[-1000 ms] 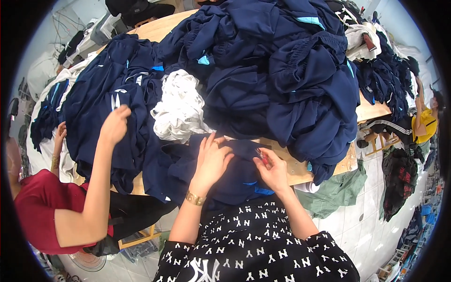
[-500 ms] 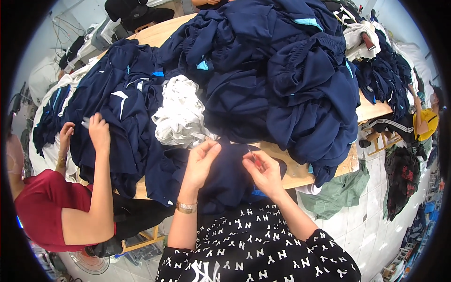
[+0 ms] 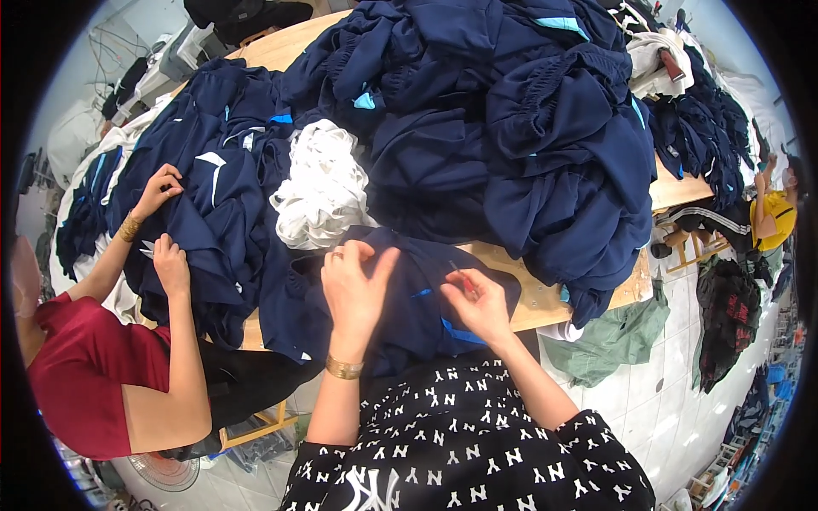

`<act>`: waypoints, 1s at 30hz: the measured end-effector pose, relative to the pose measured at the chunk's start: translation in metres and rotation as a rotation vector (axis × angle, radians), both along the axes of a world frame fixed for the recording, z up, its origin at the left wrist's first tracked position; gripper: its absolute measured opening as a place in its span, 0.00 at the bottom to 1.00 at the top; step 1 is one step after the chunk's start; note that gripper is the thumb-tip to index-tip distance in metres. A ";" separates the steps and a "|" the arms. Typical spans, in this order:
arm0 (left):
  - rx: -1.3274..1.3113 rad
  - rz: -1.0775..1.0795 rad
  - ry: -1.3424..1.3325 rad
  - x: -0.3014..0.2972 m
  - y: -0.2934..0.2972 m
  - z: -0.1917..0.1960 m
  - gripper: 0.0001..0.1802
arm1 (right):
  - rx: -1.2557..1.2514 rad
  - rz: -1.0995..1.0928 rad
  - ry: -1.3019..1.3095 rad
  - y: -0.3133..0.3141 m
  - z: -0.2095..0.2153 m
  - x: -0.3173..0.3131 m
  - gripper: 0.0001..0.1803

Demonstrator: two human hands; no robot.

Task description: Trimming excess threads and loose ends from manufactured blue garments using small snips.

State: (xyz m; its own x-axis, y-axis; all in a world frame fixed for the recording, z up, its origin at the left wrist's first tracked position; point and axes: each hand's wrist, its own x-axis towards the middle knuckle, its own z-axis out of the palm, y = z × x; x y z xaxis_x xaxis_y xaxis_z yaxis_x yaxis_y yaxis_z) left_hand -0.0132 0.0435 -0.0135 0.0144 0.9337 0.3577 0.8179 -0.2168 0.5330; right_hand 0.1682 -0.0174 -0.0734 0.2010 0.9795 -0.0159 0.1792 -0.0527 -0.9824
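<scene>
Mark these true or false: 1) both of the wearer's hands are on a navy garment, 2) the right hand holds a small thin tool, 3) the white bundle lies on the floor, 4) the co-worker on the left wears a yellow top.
1) True: the left hand and right hand both rest on the navy garment at the near edge of the wooden table.
2) True: the right hand pinches a small thin tool; its exact kind is too small to tell.
3) False: the white bundle lies on the table among the navy garments.
4) False: the co-worker on the left wears a red top; the yellow top is on a person at far right.
</scene>
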 end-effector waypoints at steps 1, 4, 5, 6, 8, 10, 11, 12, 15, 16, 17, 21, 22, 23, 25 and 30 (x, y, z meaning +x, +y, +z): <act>0.007 0.006 0.116 0.005 -0.004 -0.004 0.22 | -0.038 0.021 -0.110 0.000 0.003 -0.002 0.14; -0.108 0.025 0.286 0.013 -0.017 -0.010 0.25 | 0.079 -0.018 -0.259 0.004 -0.008 -0.012 0.16; -0.169 0.037 0.333 0.012 -0.019 -0.019 0.24 | 0.004 0.021 -0.320 0.006 -0.010 -0.011 0.15; -0.210 0.011 0.305 0.005 -0.018 -0.026 0.19 | -0.071 0.060 -0.380 0.007 -0.011 -0.009 0.14; -0.236 -0.007 0.005 -0.009 -0.012 -0.032 0.16 | -0.048 -0.017 -0.317 0.007 -0.011 -0.006 0.11; -0.441 0.051 -0.268 -0.019 -0.010 -0.025 0.14 | -0.021 -0.113 -0.242 0.010 -0.013 -0.004 0.09; -0.545 0.024 -0.317 -0.025 -0.009 -0.019 0.12 | 0.070 -0.141 -0.235 0.010 -0.013 -0.004 0.09; -0.546 0.022 -0.315 -0.030 -0.008 -0.028 0.12 | 0.161 -0.170 -0.227 0.009 -0.011 -0.006 0.09; -0.619 -0.136 -0.875 -0.048 -0.009 -0.062 0.10 | 0.331 -0.004 -0.120 0.009 0.000 -0.025 0.13; -0.619 -0.135 -0.875 -0.044 -0.010 -0.057 0.10 | 0.293 0.074 -0.160 0.009 0.010 -0.028 0.14; -0.643 -0.114 -1.073 -0.034 -0.012 -0.046 0.11 | 0.250 0.114 -0.162 0.010 0.012 -0.032 0.14; -0.688 -0.091 -1.350 -0.024 -0.016 -0.033 0.15 | 0.260 0.168 -0.147 0.012 0.001 -0.041 0.09; -0.682 -0.104 -1.354 -0.027 -0.016 -0.035 0.15 | 0.245 0.144 -0.073 0.012 0.007 -0.042 0.08; -0.675 -0.097 -1.354 -0.028 -0.017 -0.036 0.15 | 0.229 0.119 0.000 0.013 0.013 -0.042 0.07; -0.599 -0.018 -1.367 -0.023 -0.019 -0.035 0.15 | 0.220 0.072 0.198 0.013 0.020 -0.040 0.03; -0.561 -0.090 -1.376 -0.027 -0.020 -0.037 0.14 | 0.186 0.089 0.282 0.012 0.037 -0.034 0.03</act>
State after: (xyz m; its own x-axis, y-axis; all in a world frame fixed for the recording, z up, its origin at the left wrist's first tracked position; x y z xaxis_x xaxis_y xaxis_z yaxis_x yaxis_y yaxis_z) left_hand -0.0405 0.0237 -0.0500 0.0361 0.9652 -0.2589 -0.3886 0.2523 0.8862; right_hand 0.1341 -0.0056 -0.0359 0.1277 0.9843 0.1222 -0.1049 0.1359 -0.9852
